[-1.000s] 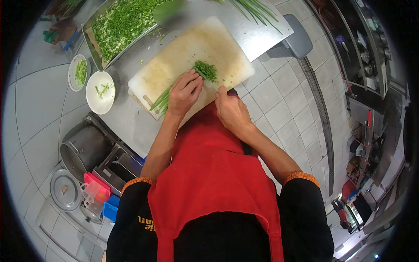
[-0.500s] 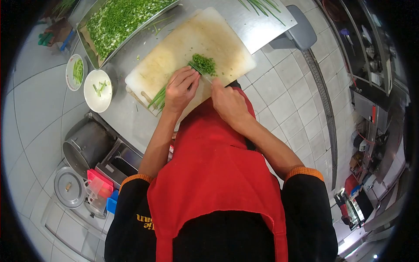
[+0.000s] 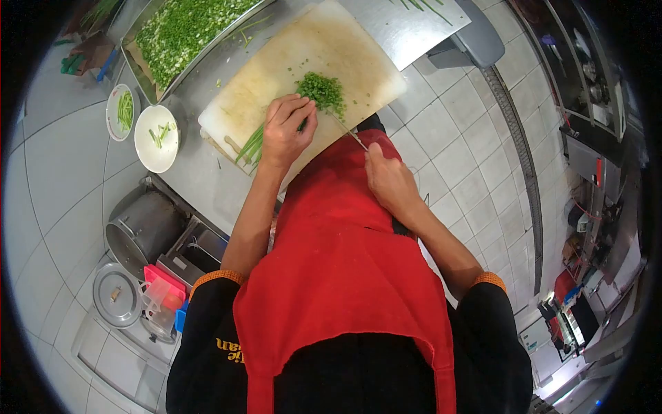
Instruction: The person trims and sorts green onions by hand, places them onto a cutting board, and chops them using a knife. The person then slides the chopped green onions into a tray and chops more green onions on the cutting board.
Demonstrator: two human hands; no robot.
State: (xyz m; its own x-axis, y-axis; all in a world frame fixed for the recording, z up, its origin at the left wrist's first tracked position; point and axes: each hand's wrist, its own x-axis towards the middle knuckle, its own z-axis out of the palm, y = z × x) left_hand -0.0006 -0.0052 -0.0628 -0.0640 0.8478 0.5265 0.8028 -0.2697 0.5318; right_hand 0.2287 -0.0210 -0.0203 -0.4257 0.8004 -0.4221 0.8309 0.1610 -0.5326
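Observation:
My left hand (image 3: pixel 288 131) is closed around a bundle of green onion stalks (image 3: pixel 252 147), whose long ends stick out to its lower left. My right hand (image 3: pixel 391 176) grips the handle of a knife (image 3: pixel 350 133). The thin blade points up and left across the near edge of the cutting board (image 3: pixel 376 65). Its tip end lies by the chopped green onion (image 3: pixel 322 92), a small heap just right of my left fingertips. Part of the bundle is hidden under my left hand.
A metal tray (image 3: pixel 174 84) full of chopped green onion stands at the upper left. Beside it are a white bowl (image 3: pixel 157 157) and a smaller bowl (image 3: pixel 112 121) with green pieces. A large pot (image 3: pixel 145 224) is below the table. Loose stalks (image 3: pixel 422 7) lie at the top.
My right hand has drawn back to the right and down with the knife, showing more of the blade. My left hand stays on the bundle beside the heap.

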